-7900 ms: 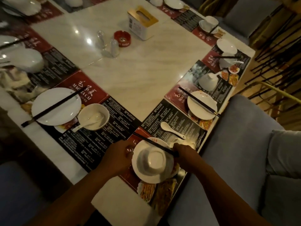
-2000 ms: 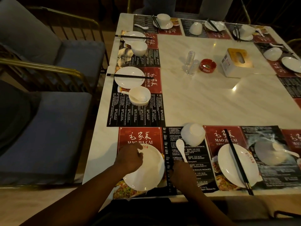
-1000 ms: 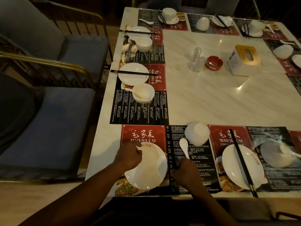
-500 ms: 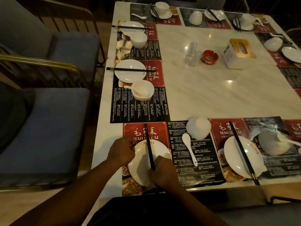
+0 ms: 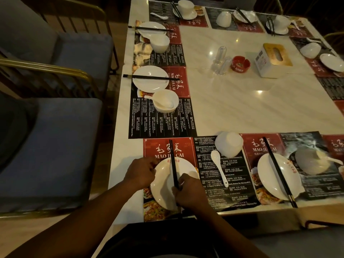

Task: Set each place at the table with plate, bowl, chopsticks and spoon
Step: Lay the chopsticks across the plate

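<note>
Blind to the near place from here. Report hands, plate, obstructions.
Left hand holds plate rim. Right hand pinches chopsticks, laid across plate. Bowl upside down, spoon loose on mat to the right; neither in the way.

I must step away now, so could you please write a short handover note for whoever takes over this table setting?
Left hand holds the plate by its left rim.
Right hand grips the chopsticks, which lie across the plate.
Spoon lies on the mat right of the plate; bowl stands just beyond it, apparently upside down.
Done: plate and chopsticks in place here.
Left: let go, then probably turn the bowl upright and put the spoon in it, as in the left neighbour's bowl.
</note>
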Action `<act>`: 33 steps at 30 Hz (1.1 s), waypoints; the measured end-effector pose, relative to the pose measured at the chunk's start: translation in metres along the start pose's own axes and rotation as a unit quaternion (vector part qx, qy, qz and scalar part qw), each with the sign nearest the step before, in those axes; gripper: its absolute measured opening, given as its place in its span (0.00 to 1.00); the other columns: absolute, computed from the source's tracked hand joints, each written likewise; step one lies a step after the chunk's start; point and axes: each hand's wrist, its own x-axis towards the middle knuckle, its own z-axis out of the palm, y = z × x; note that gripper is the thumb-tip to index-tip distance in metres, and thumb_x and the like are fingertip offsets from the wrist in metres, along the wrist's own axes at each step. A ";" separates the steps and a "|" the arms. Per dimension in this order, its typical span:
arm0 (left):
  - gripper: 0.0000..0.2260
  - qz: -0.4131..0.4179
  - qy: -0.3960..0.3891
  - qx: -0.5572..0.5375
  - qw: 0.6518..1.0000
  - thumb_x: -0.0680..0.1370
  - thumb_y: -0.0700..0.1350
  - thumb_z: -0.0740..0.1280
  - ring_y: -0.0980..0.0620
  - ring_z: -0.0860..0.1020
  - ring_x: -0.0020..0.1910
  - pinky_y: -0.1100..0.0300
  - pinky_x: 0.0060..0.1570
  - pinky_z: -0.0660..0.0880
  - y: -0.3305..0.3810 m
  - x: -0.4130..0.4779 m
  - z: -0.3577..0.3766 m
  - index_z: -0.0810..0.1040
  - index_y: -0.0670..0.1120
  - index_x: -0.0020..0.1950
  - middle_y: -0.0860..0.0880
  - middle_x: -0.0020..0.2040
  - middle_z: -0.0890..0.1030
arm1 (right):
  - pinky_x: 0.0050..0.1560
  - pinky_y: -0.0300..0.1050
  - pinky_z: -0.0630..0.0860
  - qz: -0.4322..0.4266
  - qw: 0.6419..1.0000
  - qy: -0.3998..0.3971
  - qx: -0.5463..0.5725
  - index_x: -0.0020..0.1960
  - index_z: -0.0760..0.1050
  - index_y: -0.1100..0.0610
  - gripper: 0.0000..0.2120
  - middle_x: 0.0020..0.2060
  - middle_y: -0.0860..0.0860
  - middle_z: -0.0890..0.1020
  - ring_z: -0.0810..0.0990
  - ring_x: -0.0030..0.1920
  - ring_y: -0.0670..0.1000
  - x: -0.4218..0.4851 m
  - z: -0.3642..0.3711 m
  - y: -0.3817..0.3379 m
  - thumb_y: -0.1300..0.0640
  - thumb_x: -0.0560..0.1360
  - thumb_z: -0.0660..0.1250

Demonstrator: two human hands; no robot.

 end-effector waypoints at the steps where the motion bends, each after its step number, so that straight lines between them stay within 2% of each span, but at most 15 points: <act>1: 0.12 0.000 -0.001 0.001 1.000 0.77 0.44 0.71 0.50 0.81 0.52 0.52 0.58 0.78 0.000 0.000 0.000 0.81 0.50 0.61 0.50 0.56 0.83 | 0.36 0.35 0.75 0.005 1.000 -0.001 0.005 0.44 0.73 0.47 0.10 0.41 0.45 0.84 0.82 0.41 0.45 0.001 -0.001 0.001 0.44 0.70 0.72; 7: 0.12 -0.001 -0.001 0.006 1.000 0.77 0.45 0.72 0.50 0.81 0.52 0.51 0.59 0.78 -0.003 0.002 0.002 0.81 0.51 0.61 0.50 0.57 0.83 | 0.37 0.35 0.72 0.022 1.000 -0.019 0.013 0.39 0.70 0.44 0.12 0.36 0.43 0.80 0.78 0.39 0.43 0.001 -0.007 0.002 0.45 0.69 0.74; 12: 0.12 -0.005 0.005 0.007 1.000 0.77 0.46 0.71 0.52 0.81 0.51 0.54 0.58 0.78 -0.005 0.002 0.005 0.82 0.52 0.60 0.52 0.56 0.83 | 0.33 0.32 0.68 0.023 0.999 -0.024 0.001 0.42 0.72 0.44 0.11 0.42 0.44 0.84 0.77 0.39 0.42 -0.001 -0.006 0.003 0.44 0.69 0.73; 16: 0.12 -0.005 0.013 0.008 1.000 0.77 0.46 0.72 0.54 0.81 0.49 0.61 0.52 0.74 -0.006 0.002 0.007 0.82 0.53 0.59 0.53 0.55 0.84 | 0.41 0.38 0.76 0.021 0.999 -0.030 -0.021 0.47 0.78 0.48 0.12 0.43 0.45 0.84 0.82 0.45 0.46 -0.002 -0.003 0.005 0.44 0.68 0.73; 20: 0.12 -0.010 0.018 0.012 1.000 0.76 0.45 0.72 0.53 0.81 0.49 0.60 0.52 0.75 -0.005 0.002 0.008 0.81 0.53 0.59 0.52 0.54 0.83 | 0.48 0.43 0.81 0.025 0.999 -0.042 -0.019 0.47 0.78 0.48 0.12 0.45 0.46 0.84 0.82 0.47 0.47 -0.001 -0.002 0.007 0.44 0.68 0.73; 33: 0.12 -0.013 0.015 0.013 1.000 0.77 0.46 0.71 0.51 0.81 0.52 0.57 0.56 0.76 -0.003 -0.001 0.008 0.80 0.53 0.61 0.51 0.57 0.83 | 0.46 0.41 0.80 0.017 0.999 -0.039 -0.003 0.44 0.75 0.47 0.10 0.43 0.45 0.84 0.82 0.45 0.46 -0.003 -0.001 0.009 0.44 0.67 0.72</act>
